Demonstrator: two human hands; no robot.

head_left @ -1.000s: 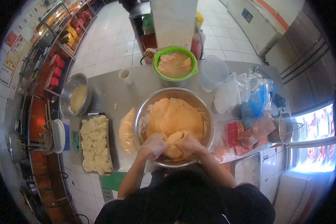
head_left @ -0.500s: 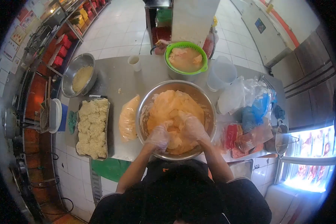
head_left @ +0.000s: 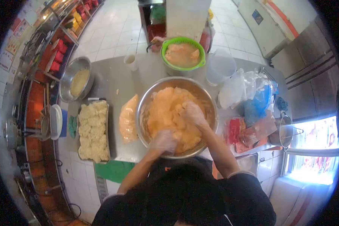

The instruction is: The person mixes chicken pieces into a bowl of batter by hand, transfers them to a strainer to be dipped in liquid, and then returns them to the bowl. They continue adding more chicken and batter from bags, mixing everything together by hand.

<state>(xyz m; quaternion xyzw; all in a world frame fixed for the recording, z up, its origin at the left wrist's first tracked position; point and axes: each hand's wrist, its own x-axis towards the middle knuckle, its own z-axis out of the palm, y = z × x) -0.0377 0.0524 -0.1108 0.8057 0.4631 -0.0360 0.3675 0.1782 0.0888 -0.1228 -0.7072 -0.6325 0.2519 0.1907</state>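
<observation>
A wide steel bowl stands at the table's front edge, filled with a heap of pale orange powdery mix. Lumpy pieces coated in it show near the middle, their kind hidden. My left hand, in a clear plastic glove, is at the bowl's near left side, low against the mix and blurred by motion. Deeper in, right of the middle, my gloved right hand has its fingers curled down into the mix; what they hold is covered. A clear bag of orange powder lies just left of the bowl.
Left stands a tray of pale crumbly lumps, with a steel bowl behind it. At the back are a white cup, a green colander of pale pieces and a clear tub. Plastic bags and a strainer lie right.
My right hand has moved up and away from me in the bowl. The left has shifted slightly down and blurred. The hands are farther apart, and the mix is rearranged.
</observation>
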